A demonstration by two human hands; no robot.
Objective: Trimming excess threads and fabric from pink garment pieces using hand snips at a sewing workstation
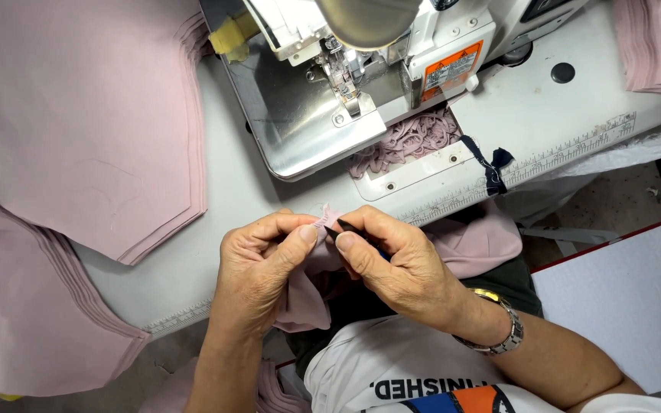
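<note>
Pink cloth [311, 264] sits pinched in my left hand [258, 271], just below the sewing machine [323, 92]; my right hand [395, 264] grips a small dark tool [343, 227] touching it.

Both forearms are bare to the lower frame edge, with no sleeves reaching the wrists. The right wrist carries a metal wristwatch [499, 330] with a silver link band and a gold-toned edge at the case. The torso wears a white T-shirt [361, 367] printed with dark block lettering above a blue and orange graphic. Dark green trousers [518, 287] show beneath it.
</note>
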